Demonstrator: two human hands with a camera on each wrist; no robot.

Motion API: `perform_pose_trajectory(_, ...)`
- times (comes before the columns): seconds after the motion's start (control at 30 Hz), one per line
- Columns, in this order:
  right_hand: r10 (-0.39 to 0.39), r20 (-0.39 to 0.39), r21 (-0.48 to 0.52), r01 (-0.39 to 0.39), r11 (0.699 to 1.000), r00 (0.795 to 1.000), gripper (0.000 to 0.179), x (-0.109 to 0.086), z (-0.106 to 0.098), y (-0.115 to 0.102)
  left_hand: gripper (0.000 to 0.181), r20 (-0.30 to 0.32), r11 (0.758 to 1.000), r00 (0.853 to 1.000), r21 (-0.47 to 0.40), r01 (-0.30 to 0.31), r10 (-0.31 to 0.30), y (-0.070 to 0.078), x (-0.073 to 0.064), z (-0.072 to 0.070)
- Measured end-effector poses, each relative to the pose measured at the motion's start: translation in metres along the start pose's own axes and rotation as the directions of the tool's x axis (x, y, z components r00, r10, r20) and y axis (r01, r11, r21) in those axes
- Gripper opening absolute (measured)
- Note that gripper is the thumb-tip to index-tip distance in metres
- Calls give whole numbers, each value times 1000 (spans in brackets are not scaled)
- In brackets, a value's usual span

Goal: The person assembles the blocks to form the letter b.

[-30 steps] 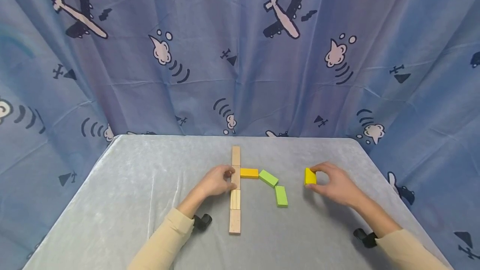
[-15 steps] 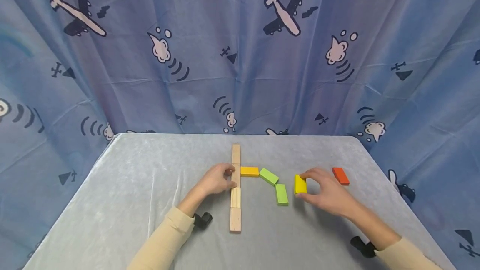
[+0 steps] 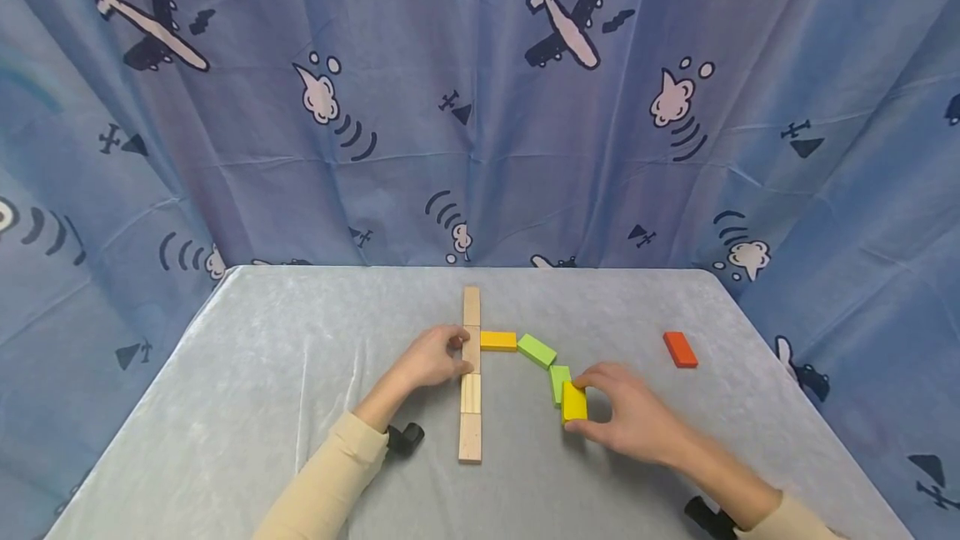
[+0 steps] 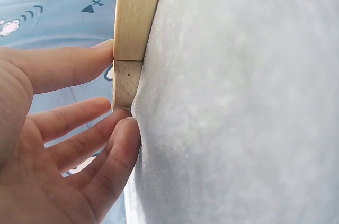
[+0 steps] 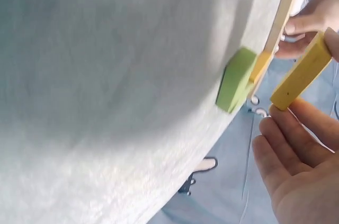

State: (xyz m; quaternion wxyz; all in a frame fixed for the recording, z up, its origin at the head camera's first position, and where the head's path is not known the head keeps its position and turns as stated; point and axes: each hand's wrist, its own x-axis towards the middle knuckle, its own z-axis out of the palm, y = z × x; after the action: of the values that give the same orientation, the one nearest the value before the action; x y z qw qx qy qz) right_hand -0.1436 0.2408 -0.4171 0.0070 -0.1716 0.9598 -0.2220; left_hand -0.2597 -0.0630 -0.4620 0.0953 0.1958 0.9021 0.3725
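In the head view my right hand pinches a yellow wooden block by its two ends, thumb near and fingers far. It hangs above the table, as the right wrist view shows, and hides part of a green block. Another green block and an orange block lead from there to a straight row of plain wooden blocks. My left hand rests at the row's left side, thumb and fingertips touching it. In the left wrist view its fingers look loosely bent beside the wood.
A red-orange block lies alone on the right part of the table. Pale grey cloth covers the table, with some wrinkles at the left. Behind it hangs a blue curtain printed with planes.
My right hand has carried the yellow block left and nearer to me, over to the green block. The red-orange block it hid has come into view. My left hand stays in place.
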Motion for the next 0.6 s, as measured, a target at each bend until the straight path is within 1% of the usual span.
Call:
perform_pose_trajectory(0.2, 33, 75, -22, -32, 999, 997, 55, -2, 12, -10, 46, -1, 1000, 1000, -2, -2, 2, 0, 0, -1)
perform_pose_trajectory(0.4, 89, 150, -66, -80, 995, 985, 60, -3, 24, -15, 46, -4, 1000, 1000, 5, -10, 10, 1, 0, -1)
perform_pose_trajectory(0.6, 66, 194, -72, -53, 996, 979, 64, -5, 28, -14, 46, -3, 1000, 1000, 12, 1, -1, 0, 0, 0)
